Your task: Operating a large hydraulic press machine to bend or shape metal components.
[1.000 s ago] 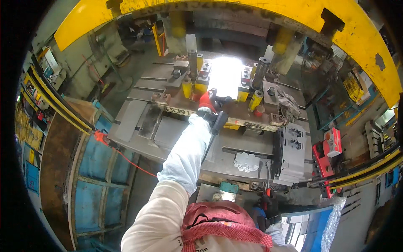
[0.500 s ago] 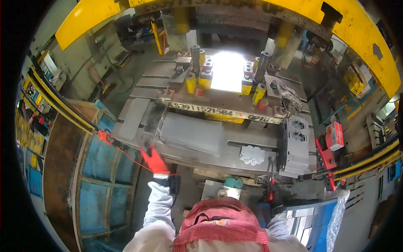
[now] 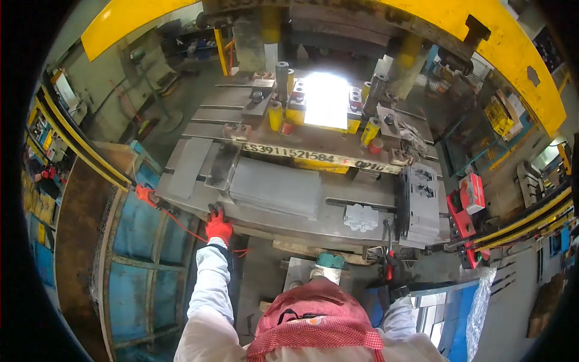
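My left hand, in a red glove with dark fingertips, rests at the front edge of the press table. Its fingers are stretched forward and hold nothing. Just beyond it lies a stack of flat grey metal sheets, beside a dark block. Low on the right, my right hand, dark-gloved and partly hidden, is closed on a long metal tool with a red handle. The tool's tip reaches the table edge, near a small pile of cut metal pieces and a taller stack of shaped sheets.
A brightly lit die stands at the table's back, among yellow and dark posts. Yellow-black guard bars flank both sides. A blue-framed panel stands at left, with a red cable. A red bracket is at right.
My left hand has drawn down and come to rest at the table edge, its fingers less spread. My right hand stays low by the red-handled tool. The view has shifted slightly.
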`<state>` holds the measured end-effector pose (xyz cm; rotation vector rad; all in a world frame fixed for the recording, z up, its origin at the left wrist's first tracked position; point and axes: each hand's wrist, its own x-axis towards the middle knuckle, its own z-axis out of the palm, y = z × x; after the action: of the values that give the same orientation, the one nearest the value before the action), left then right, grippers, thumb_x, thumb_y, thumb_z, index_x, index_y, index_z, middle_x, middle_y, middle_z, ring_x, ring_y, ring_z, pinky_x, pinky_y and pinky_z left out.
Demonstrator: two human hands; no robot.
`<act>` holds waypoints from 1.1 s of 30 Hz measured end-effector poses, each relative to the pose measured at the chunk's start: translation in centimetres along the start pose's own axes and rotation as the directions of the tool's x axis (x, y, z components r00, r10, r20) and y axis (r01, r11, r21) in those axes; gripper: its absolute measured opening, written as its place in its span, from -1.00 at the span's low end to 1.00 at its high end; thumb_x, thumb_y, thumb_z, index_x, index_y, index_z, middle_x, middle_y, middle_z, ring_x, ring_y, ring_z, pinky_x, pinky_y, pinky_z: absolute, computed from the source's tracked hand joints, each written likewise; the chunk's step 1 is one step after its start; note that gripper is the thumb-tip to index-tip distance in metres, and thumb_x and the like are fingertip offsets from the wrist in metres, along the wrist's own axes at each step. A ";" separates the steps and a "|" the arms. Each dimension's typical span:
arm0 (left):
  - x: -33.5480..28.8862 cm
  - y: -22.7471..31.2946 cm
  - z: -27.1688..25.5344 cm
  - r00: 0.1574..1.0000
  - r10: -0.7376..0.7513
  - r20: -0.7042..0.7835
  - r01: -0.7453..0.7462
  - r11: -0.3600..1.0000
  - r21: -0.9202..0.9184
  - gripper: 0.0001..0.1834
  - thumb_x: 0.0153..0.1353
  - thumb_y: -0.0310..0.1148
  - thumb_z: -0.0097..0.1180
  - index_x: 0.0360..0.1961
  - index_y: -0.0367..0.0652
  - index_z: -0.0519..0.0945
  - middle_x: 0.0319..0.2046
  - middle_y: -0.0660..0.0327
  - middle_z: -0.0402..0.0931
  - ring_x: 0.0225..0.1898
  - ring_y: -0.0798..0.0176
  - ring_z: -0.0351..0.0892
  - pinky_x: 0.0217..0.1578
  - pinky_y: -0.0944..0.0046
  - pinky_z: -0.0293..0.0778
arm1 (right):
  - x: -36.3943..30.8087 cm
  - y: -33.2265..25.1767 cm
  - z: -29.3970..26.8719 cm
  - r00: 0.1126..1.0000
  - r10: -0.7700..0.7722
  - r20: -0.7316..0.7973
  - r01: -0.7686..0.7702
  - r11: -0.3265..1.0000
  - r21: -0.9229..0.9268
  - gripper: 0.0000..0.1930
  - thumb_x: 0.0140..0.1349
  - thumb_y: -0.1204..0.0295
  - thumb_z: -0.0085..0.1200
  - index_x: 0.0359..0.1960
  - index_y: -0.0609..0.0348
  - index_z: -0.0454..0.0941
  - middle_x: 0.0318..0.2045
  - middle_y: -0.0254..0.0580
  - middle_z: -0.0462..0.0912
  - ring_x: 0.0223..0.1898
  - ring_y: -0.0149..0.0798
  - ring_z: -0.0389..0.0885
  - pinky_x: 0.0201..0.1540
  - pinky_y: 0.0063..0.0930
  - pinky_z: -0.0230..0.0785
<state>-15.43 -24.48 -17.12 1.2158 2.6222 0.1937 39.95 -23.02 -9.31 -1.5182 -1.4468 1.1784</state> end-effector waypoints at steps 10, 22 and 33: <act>0.9 -0.5 -0.4 0.999 -0.024 0.047 0.024 1.000 0.009 -0.27 0.00 -0.14 0.11 0.25 0.21 0.17 0.29 0.08 0.01 0.25 -0.11 0.10 0.12 -0.04 0.22 | 1.3 3.6 -0.1 0.895 0.431 0.117 -0.428 0.752 0.502 -0.73 0.12 0.11 0.03 -0.37 0.04 0.45 -0.67 -0.34 0.44 -0.68 -0.35 0.45 -0.65 -0.49 0.30; 0.6 -0.1 -0.8 0.999 -0.036 0.034 0.034 0.997 0.072 -0.34 0.04 -0.22 0.01 0.24 0.24 0.19 0.32 0.14 -0.05 0.21 -0.08 0.17 0.08 -0.02 0.29 | 1.9 6.5 -0.4 0.933 0.320 0.162 -0.356 0.771 0.528 -0.78 0.13 0.20 0.02 -0.27 0.01 0.41 -0.54 -0.33 0.50 -0.71 -0.40 0.39 -0.70 -0.51 0.26; 0.8 -0.1 -0.9 0.996 -0.058 0.069 0.053 0.995 0.080 -0.26 0.02 -0.19 0.08 0.28 0.24 0.12 0.34 0.11 -0.11 0.19 -0.11 0.20 0.08 0.03 0.31 | 1.8 6.6 -0.8 0.937 0.328 0.123 -0.347 0.825 0.446 -0.77 0.14 0.18 0.03 -0.29 0.00 0.38 -0.50 -0.25 0.54 -0.61 -0.36 0.49 -0.68 -0.50 0.30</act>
<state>-16.25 -23.94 -16.42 1.1501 2.6201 0.0370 42.84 -21.88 -15.51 -1.4400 -0.8406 1.6394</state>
